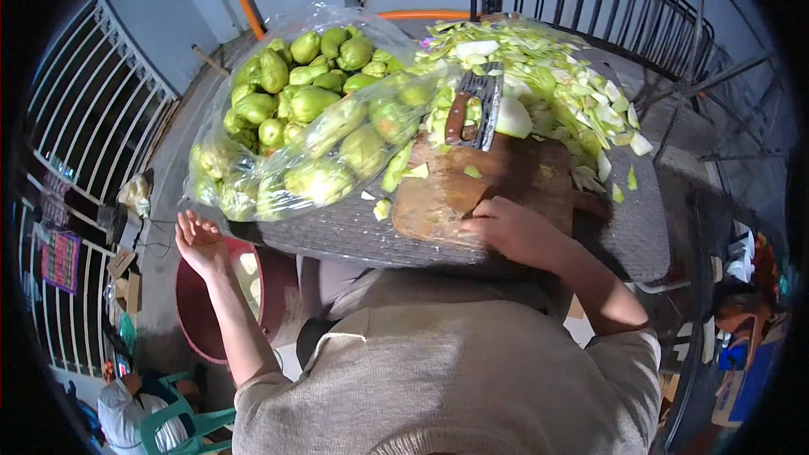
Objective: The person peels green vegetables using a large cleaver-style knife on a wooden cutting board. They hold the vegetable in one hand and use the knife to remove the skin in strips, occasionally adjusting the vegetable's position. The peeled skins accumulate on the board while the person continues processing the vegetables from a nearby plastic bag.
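Note:
My left hand (201, 245) is over the rim of a dark red tub (189, 309), its fingers apart and nothing in them. Pale peeled pieces (249, 275) show inside that tub. My right hand (509, 224) rests at the near edge of a wooden cutting board (436, 196), fingers curled down; whether they hold anything is hidden. Beyond the board lies a broad-bladed cutting tool (488, 107) with a riveted wooden handle (456, 117). Beside it sits a peeled chayote (513, 119). Unpeeled green chayotes (310, 104) fill a clear plastic bag (265, 183) on the left.
A large heap of green peelings (556, 85) covers the table's far right. The dark textured table (328, 240) has a rounded edge close to my body. Metal railings (607, 0) stand behind, a folding metal frame (686, 91) at right, and a green plastic chair (189, 420) at lower left.

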Demonstrator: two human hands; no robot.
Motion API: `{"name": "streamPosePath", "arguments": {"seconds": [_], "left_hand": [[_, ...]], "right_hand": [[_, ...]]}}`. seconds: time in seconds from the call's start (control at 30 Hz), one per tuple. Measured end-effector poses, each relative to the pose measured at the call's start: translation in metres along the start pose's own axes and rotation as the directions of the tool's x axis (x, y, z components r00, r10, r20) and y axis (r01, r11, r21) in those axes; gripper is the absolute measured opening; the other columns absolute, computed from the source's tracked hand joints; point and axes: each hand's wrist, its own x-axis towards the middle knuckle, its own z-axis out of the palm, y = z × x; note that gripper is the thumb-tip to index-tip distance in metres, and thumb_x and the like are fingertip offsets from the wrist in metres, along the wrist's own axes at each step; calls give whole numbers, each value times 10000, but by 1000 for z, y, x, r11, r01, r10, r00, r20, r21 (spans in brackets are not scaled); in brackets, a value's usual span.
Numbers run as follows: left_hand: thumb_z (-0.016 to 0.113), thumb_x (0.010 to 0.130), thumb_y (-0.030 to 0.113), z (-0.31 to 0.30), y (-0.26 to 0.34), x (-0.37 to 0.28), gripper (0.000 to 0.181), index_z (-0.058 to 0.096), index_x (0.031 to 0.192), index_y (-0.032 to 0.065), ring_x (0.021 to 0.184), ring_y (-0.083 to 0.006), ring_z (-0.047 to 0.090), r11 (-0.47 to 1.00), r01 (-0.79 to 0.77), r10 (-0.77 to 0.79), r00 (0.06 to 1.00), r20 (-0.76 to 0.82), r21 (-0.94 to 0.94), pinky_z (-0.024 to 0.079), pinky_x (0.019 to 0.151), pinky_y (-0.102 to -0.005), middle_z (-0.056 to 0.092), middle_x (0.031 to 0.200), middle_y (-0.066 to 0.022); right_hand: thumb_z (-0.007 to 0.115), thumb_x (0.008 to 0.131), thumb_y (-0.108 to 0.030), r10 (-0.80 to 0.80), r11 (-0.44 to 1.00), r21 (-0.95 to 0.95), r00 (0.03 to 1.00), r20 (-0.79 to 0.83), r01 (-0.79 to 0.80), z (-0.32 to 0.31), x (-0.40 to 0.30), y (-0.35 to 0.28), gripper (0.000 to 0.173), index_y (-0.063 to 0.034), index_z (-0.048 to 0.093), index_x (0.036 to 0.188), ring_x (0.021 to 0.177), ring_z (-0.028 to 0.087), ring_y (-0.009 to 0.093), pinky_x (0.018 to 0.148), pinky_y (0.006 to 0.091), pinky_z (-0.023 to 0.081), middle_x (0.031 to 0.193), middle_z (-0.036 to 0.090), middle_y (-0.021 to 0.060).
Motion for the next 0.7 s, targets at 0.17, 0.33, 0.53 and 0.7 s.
{"name": "streamPosePath", "arguments": {"seconds": [0.17, 0.33, 0.53, 0.7], "left_hand": [[481, 920, 222, 89, -23, -41, 270, 502, 1103, 24, 721, -96, 506, 975, -195, 166, 955, 244, 103, 423, 626, -230, 560, 878, -47], [518, 880, 71, 128, -69, -88, 141, 539, 1003, 5, 742, -98, 527, 775, -390, 25, 805, 593, 497, 453, 686, -247, 554, 874, -45], [591, 827, 121, 185, -116, -134, 287, 556, 1109, 80, 850, -242, 584, 339, -795, -361, 385, 850, 504, 493, 752, -317, 579, 1026, -100], [599, 813, 190, 201, -159, -147, 372, 541, 1174, 124, 982, -325, 551, 128, -945, -443, 218, 869, 302, 497, 804, -384, 527, 1177, -106]], "right_hand": [[587, 823, -111, 66, 976, -155, 889, -452, -152, -51, -3, 49, 291, -63, 584, 1110, 993, 553, 281, 868, 364, 446, 1096, 555, 131], [606, 840, -289, 340, 727, -206, 604, -721, -655, -94, 15, 139, 432, -103, 525, 1222, 1055, 529, 266, 909, 437, 426, 1151, 552, 140], [628, 816, -359, 453, 847, -97, 805, -383, -523, -52, 109, 76, 533, -71, 486, 1241, 1005, 588, 297, 880, 420, 462, 1091, 594, 148], [600, 794, -480, 581, 665, -391, 770, -265, -636, -7, 151, 65, 685, -79, 382, 1305, 978, 595, 263, 846, 424, 427, 1054, 602, 161]]}}
